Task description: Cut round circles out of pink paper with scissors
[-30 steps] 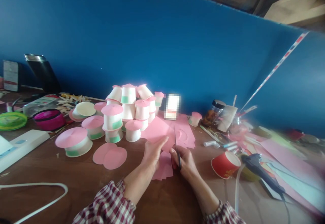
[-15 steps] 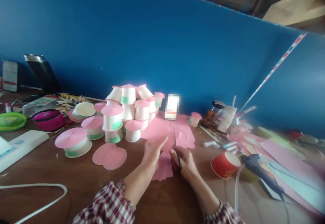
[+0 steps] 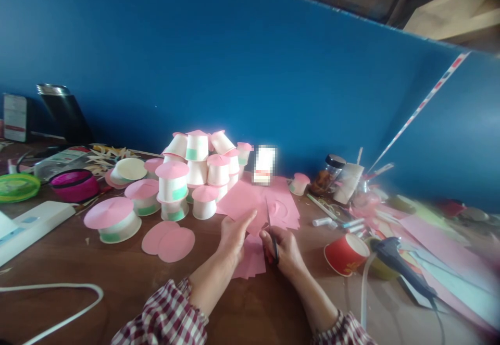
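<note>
My left hand (image 3: 233, 238) is closed on a sheet of pink paper (image 3: 255, 220), thumb on top. Black-handled scissors (image 3: 274, 241) are in my right hand (image 3: 289, 254), their blades pointing away from me at the sheet's right edge. Below the hands lie pink paper pieces (image 3: 252, 259), partly covered by my left hand. Two overlapping pink paper circles (image 3: 176, 242) rest on the table to the left. Behind the hands, more pink sheets (image 3: 287, 199) lie flat, one with a curved cut or line on it.
White paper cups with pink paper tops (image 3: 173, 181) are stacked at left centre. To the right stand a red paper cup (image 3: 346, 254) and a glue gun (image 3: 406, 267) with its cord. A lidded jar (image 3: 329, 174), a power strip (image 3: 35, 230) and a white cable (image 3: 70, 286) are also there.
Almost nothing differs. The scissor blades have shifted very slightly at the paper's edge, while both hands keep their places.
</note>
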`<action>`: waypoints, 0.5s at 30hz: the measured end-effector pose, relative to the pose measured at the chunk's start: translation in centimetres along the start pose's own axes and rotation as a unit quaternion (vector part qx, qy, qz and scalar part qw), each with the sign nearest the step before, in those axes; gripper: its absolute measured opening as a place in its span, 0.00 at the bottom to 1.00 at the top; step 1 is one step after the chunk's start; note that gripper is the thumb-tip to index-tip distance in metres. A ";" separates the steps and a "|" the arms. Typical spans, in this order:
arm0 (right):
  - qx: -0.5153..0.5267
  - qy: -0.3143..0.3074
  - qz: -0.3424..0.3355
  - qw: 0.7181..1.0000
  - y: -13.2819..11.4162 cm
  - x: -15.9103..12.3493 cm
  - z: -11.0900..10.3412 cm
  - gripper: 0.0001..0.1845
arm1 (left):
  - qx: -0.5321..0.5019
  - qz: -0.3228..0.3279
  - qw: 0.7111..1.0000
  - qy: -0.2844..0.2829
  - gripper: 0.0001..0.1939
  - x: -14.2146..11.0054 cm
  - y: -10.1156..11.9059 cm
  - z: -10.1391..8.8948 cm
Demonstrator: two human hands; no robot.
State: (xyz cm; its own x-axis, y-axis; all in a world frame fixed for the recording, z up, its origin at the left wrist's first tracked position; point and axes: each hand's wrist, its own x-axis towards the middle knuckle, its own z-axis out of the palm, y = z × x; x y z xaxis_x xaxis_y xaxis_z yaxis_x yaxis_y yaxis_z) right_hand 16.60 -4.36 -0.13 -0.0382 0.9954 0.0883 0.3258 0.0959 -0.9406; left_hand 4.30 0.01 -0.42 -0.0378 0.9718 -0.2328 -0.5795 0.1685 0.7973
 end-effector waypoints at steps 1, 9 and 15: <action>0.001 0.000 0.001 1.000 0.0 0.0 0.0 0.15 | -0.001 0.001 1.000 0.001 0.24 0.0 0.0 0.0; 0.007 0.003 0.001 1.000 -0.1 0.0 0.0 0.15 | -0.003 -0.010 1.000 0.006 0.22 0.0 0.2 0.0; 0.030 0.006 0.004 1.000 -0.3 0.1 0.0 0.16 | 0.041 -0.010 0.999 0.005 0.20 0.3 -0.1 -0.2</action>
State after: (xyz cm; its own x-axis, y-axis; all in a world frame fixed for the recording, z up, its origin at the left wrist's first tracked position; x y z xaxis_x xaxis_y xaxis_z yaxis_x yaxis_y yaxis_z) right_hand 16.48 -4.32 0.20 -0.0251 0.9962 0.0836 0.2693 0.0873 -0.9591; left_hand 4.19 0.27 -0.70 -0.0343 0.9665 -0.2544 -0.5117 0.2017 0.8351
